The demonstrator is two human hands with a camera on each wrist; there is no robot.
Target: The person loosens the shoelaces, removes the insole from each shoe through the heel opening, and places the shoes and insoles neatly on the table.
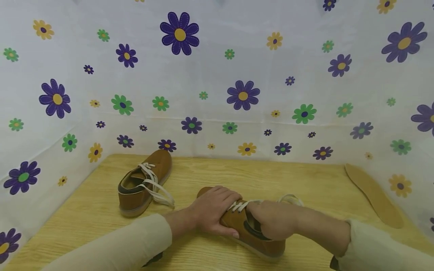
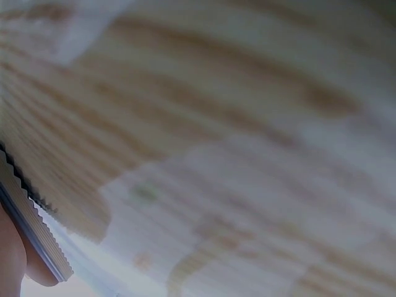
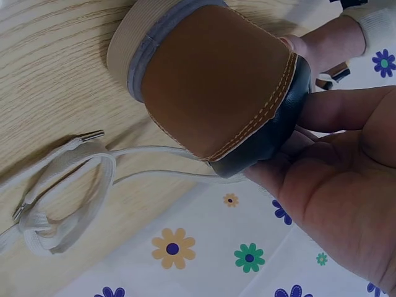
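A brown sneaker (image 1: pixel 262 248) with a dark collar lies on the table, its toe pointing away to the left. My left hand (image 1: pixel 215 212) grips it across the toe and front laces, thumb on the near side. The right hand (image 1: pixel 279 220) reaches into the shoe opening; its fingertips are hidden inside, and what they hold cannot be seen. From the right wrist, the heel (image 3: pixel 210 80) shows with fingers passing over the collar. A loose white lace (image 3: pixel 68 204) lies beyond it. The left wrist view catches the ribbed sole edge (image 2: pixel 40 232) beside blurred fingers (image 2: pixel 11 257).
A matching brown sneaker (image 1: pixel 135 201) stands at the left, laces loose. At the far right lies a tan insole (image 1: pixel 374 195). The wood-grain table (image 1: pixel 217 171) meets a white flower-print cloth (image 1: pixel 210 71) at the back and both sides.
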